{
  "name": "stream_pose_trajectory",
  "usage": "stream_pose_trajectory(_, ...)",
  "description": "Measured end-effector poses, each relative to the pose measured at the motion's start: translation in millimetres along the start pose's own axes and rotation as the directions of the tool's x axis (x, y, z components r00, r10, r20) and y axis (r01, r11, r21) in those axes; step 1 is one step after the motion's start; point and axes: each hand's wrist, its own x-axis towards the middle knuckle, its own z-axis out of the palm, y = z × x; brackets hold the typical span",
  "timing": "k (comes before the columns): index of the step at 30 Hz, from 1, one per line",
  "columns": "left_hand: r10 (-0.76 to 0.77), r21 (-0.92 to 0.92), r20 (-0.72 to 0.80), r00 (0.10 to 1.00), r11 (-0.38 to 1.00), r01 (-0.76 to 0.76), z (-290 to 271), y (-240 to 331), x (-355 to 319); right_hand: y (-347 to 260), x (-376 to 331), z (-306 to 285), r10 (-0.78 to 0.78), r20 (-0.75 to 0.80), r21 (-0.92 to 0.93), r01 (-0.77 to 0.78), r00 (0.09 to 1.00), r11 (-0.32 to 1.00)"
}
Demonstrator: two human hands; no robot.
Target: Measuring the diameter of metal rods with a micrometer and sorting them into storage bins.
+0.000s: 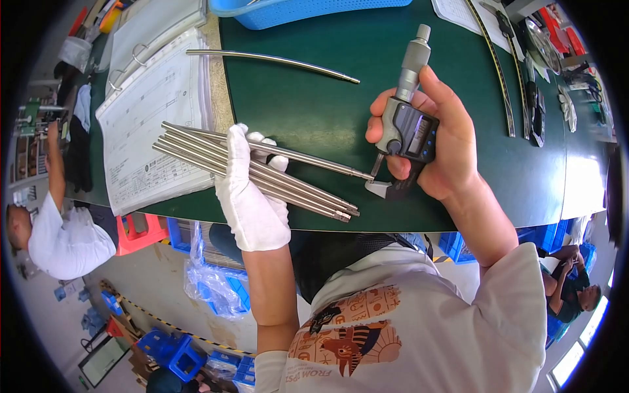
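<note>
While the right hand is gripping the digital micrometer, the gloved left hand is clasping steel rods left of the micrometer, one rod lying at its measuring end; accurate gauging is, in judgement, requiring squareness and light contact.

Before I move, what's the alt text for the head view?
The gloved left hand holds several metal rods, while the bare right hand holds a gauge at one rod's tip. Below is a green table with another rod and an open binder.
</note>
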Motion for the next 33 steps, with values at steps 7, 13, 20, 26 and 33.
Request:
stream_pose_trajectory(7,-0.004,-0.003,0.025,1.000,1.000,0.004,-1.5,-0.2,0.6,-0.6,0.2,1.0,0.000,-0.034,-0.084,-0.003,0.999,0.997)
stream_pose_trajectory(13,0.004,0.022,0.000,1.000,1.000,-0.004,-0.8,-0.4,-0.1,2.9,1.1,-0.1,-0.043,-0.008,-0.021,0.043,0.999,0.999)
stream_pose_trajectory(20,0.014,0.025,0.001,1.000,1.000,-0.014,-1.9,-0.2,0.7,2.6,2.4,0.6,-0.014,-0.008,-0.077,0.013,1.000,0.997)
stream_pose_trajectory(26,0.004,-0.001,0.034,0.999,1.000,-0.004,0.5,-0.9,0.6,0.5,2.9,2.2,-0.029,-0.061,-0.098,0.023,0.998,0.995)
stream_pose_trajectory(33,0.001,-0.003,0.036,0.999,1.000,-0.001,-0.9,-0.6,0.3,0.7,2.2,3.0,-0.054,-0.072,-0.128,0.044,0.996,0.991)
